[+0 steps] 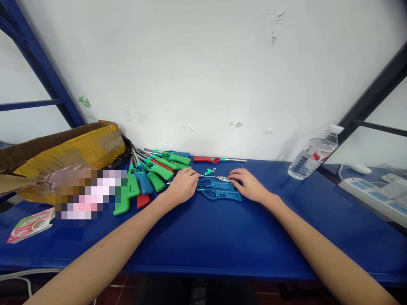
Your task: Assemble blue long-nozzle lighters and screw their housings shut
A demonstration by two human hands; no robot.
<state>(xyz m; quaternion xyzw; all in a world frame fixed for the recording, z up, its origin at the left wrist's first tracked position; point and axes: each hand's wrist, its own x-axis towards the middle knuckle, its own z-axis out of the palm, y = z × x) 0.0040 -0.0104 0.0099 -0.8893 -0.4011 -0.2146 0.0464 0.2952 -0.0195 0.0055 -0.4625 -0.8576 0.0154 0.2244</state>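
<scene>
Two blue lighter shell halves (218, 189) lie side by side on the blue table (222, 237), with thin metal parts on the upper one. My left hand (182, 185) rests at their left end, fingers curled and touching the shell. My right hand (248, 184) rests at their right end, fingers bent onto the shell and the metal parts. A small teal trigger piece (209, 171) lies just behind the shells.
A pile of green, blue and red stick lighters (151, 171) lies left of my hands. A single red lighter (212, 159) lies near the wall. A torn cardboard box (60, 154) stands at left, a water bottle (313, 154) at right, a power strip (375, 198) far right.
</scene>
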